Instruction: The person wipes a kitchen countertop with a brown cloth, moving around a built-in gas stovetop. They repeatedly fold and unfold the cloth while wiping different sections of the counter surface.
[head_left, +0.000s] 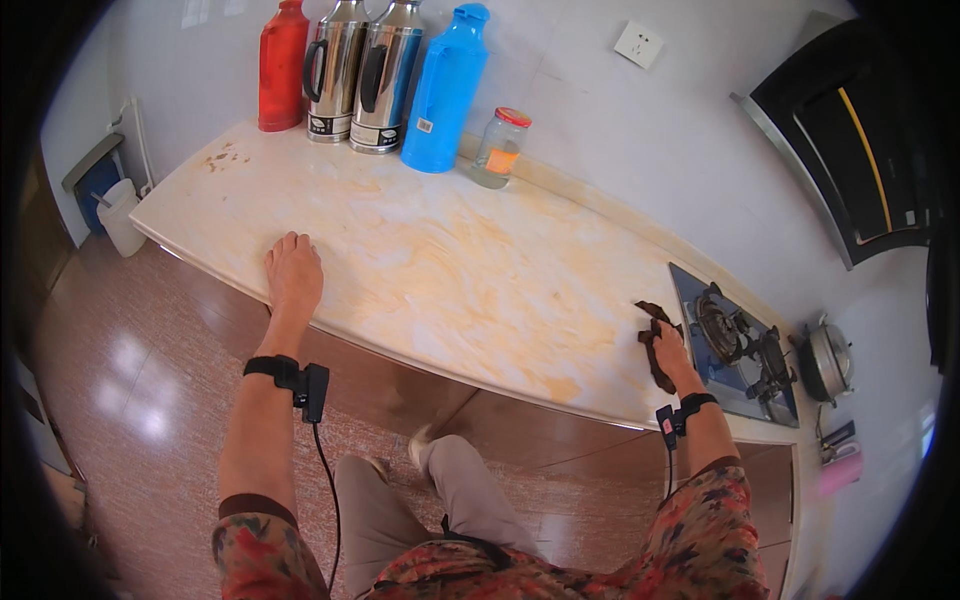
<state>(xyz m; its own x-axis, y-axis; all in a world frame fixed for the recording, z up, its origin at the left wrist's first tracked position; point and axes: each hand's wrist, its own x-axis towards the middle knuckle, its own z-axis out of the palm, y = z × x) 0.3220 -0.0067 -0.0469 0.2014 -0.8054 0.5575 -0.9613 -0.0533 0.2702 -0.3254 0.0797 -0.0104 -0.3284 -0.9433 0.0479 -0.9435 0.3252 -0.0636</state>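
Observation:
Close to the front edge of the marbled countertop (450, 277), my left hand (295, 264) leans on the surface, its fingers drawn together and nothing visible in it. The underside of that palm is hidden. At the counter's right end my right hand (670, 351) grips a crumpled dark brown cloth (658, 373), pressed against the countertop. The cloth lies right beside the left edge of the glass-topped gas stove (694, 300). Brown stains (223, 160) mark the far left part of the counter.
Along the wall stand a red thermos flask (283, 71), two steel thermos flasks (334, 75), a blue thermos flask (444, 97) and a glass jar (498, 150) with a red lid. A lidded pot (823, 360) sits beyond the stove, below a black range hood (832, 142).

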